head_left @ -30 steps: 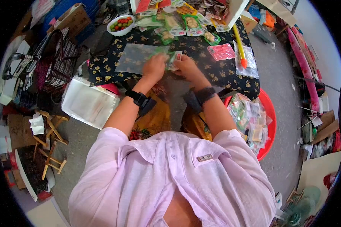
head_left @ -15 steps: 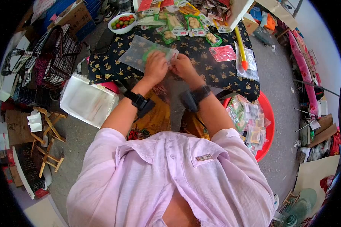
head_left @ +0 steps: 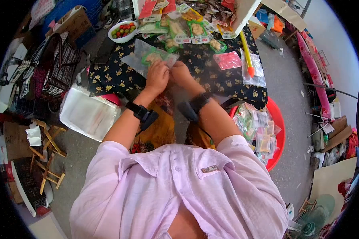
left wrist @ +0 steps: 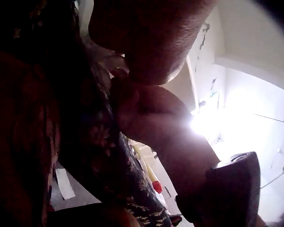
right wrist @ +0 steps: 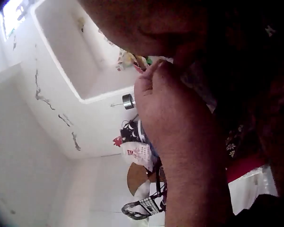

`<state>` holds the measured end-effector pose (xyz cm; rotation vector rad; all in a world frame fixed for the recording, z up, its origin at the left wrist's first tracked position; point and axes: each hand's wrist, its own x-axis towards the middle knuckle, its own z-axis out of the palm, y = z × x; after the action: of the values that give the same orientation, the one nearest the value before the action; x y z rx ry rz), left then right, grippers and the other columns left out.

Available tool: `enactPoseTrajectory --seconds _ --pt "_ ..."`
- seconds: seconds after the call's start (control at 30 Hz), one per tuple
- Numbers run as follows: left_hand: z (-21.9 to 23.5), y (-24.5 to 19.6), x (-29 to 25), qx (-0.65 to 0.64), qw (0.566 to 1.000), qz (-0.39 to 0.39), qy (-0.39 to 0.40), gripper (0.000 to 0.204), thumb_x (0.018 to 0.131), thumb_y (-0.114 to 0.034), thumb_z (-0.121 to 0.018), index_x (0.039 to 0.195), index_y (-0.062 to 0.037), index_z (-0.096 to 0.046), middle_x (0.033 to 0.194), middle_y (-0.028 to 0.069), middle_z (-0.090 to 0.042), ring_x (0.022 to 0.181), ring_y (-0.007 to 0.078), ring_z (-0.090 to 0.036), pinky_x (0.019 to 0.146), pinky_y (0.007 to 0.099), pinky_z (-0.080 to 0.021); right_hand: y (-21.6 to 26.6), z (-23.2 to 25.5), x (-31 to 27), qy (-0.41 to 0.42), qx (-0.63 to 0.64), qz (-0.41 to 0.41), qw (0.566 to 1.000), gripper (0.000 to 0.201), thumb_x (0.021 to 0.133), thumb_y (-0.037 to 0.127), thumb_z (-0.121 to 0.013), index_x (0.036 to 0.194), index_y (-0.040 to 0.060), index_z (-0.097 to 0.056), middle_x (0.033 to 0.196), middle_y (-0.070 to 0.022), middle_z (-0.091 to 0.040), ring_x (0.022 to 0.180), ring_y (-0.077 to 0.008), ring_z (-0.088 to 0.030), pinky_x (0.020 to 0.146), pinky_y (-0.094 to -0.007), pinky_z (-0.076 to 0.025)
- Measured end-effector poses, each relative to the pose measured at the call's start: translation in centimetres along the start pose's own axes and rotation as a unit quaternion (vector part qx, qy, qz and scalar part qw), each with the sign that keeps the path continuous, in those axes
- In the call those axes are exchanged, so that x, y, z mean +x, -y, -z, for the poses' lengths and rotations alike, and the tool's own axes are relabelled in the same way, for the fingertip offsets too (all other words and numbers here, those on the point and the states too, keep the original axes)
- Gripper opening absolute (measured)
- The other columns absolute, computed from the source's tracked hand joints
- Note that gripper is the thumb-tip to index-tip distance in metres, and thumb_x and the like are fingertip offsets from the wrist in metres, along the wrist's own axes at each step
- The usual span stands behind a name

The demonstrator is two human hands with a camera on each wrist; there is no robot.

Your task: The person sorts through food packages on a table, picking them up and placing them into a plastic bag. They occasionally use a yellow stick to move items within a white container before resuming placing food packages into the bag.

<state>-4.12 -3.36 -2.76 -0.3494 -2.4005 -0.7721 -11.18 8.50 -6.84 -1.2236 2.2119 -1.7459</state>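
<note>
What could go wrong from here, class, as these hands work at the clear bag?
The clear bag looks thin and might crease or tear where the left hand and right hand grip it. The green-edged packet showing through it could shift. The fruit bowl, near the tablecloth's edge, might get knocked.

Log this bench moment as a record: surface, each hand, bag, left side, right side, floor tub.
surface: dark floral cloth
left_hand: left hand, pinching clear bag at near edge
right_hand: right hand, fingers curled, pinching same edge
bag: flat; green-edged packet shows through
left_side: white bowl, red and green fruit
right_side: pink-red packet, yellow stick with orange tip
floor_tub: red tub, holding packets
</note>
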Motion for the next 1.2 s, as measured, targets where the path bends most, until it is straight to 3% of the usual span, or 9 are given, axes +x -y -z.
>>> enactPoseTrajectory --seconds 0.1,0.17,0.27,0.4,0.53,0.73,0.87,0.97,1.2 --pt "-0.2 1.1 0.0 0.020 1.000 0.007 0.005 0.014 0.072 -0.012 -0.048 0.076 -0.0008 -0.055 0.096 0.0139 -0.050 0.101 0.0333 -0.040 0.085 0.0433 -0.029 -2.3 -0.1 0.3 0.032 0.099 -0.029 0.994 0.006 0.071 0.010 -0.052 0.073 0.0038 -0.053 0.060 -0.0049 -0.051 0.051 -0.0148 -0.050 0.046 -0.0262 -0.038" --pt "-0.1 1.2 -0.4 0.058 0.998 0.013 0.032 0.014 0.072 -0.012 -0.049 0.079 -0.0003 -0.054 0.099 0.0144 -0.049 0.102 0.0331 -0.039 0.086 0.0433 -0.030 0.5 2.6 0.2 0.064 0.121 -0.159 0.978 0.008 0.065 0.016 -0.055 0.070 0.0091 -0.056 0.061 -0.0025 -0.053 0.059 -0.0144 -0.052 0.055 -0.0260 -0.040" --pt "-0.2 1.0 -1.1 0.128 0.991 0.007 0.046 0.015 0.074 -0.012 -0.050 0.083 0.0002 -0.052 0.104 0.0152 -0.048 0.105 0.0326 -0.037 0.087 0.0437 -0.029 5.0 6.6 1.2 -0.070 0.134 -0.314 0.937 0.006 0.069 0.014 -0.054 0.071 0.0087 -0.055 0.061 -0.0028 -0.054 0.055 -0.0119 -0.051 0.049 -0.0237 -0.040" --pt "-1.5 1.2 -1.3 0.157 0.987 0.009 -0.016 0.014 0.072 -0.014 -0.051 0.079 -0.0029 -0.055 0.102 0.0125 -0.048 0.105 0.0306 -0.038 0.086 0.0445 -0.029 0.1 10.9 3.7 -0.202 -0.192 -0.206 0.938 0.020 0.069 0.017 -0.055 0.080 0.0006 -0.052 0.065 -0.0090 -0.054 0.056 -0.0147 -0.052 0.049 -0.0267 -0.042" --pt "-1.0 1.0 -1.3 0.142 0.990 0.009 -0.020 0.015 0.071 -0.015 -0.052 0.080 -0.0044 -0.055 0.102 0.0118 -0.048 0.104 0.0310 -0.038 0.086 0.0455 -0.028 -1.2 13.3 6.2 -0.298 -0.366 -0.150 0.869 0.030 0.067 0.012 -0.053 0.091 -0.0052 -0.046 0.079 -0.0231 -0.055 0.075 -0.0340 -0.055 0.064 -0.0407 -0.043" --pt "-1.3 1.3 -1.5 0.134 0.991 0.002 -0.031 0.015 0.069 -0.016 -0.053 0.078 -0.0042 -0.056 0.101 0.0117 -0.047 0.102 0.0307 -0.038 0.086 0.0450 -0.027 -2.2 14.5 9.2 -0.248 -0.353 -0.300 0.851 0.033 0.066 0.014 -0.053 0.088 -0.0082 -0.042 0.095 -0.0286 -0.048 0.091 -0.0405 -0.047 0.075 -0.0430 -0.041" --pt "-1.3 1.4 -1.3 0.138 0.990 0.001 -0.025 0.016 0.068 -0.016 -0.054 0.078 -0.0047 -0.057 0.101 0.0116 -0.047 0.103 0.0305 -0.037 0.085 0.0446 -0.027 -4.1 14.5 10.3 -0.200 -0.398 -0.316 0.838 0.040 0.066 0.012 -0.054 0.098 -0.0075 -0.040 0.091 -0.0255 -0.052 0.084 -0.0372 -0.052 0.073 -0.0415 -0.043" --pt "-1.1 1.0 -1.3 0.128 0.992 0.007 -0.011 0.017 0.067 -0.015 -0.056 0.080 -0.0042 -0.056 0.100 0.0120 -0.047 0.103 0.0307 -0.037 0.085 0.0443 -0.028 0.7 13.1 10.0 -0.162 -0.416 -0.405 0.798 0.044 0.062 0.032 -0.055 0.095 0.0022 -0.053 0.096 -0.0209 -0.054 0.092 -0.0350 -0.051 0.079 -0.0379 -0.040" --pt "0.0 -0.1 -1.0 0.105 0.994 -0.005 -0.017 0.015 0.071 -0.011 -0.053 0.082 -0.0009 -0.054 0.099 0.0140 -0.047 0.102 0.0318 -0.038 0.085 0.0433 -0.030 -7.1 14.7 9.9 0.026 -0.562 -0.231 0.794 0.035 0.062 0.031 -0.055 0.088 0.0072 -0.058 0.083 -0.0148 -0.058 0.081 -0.0317 -0.055 0.068 -0.0378 -0.044"
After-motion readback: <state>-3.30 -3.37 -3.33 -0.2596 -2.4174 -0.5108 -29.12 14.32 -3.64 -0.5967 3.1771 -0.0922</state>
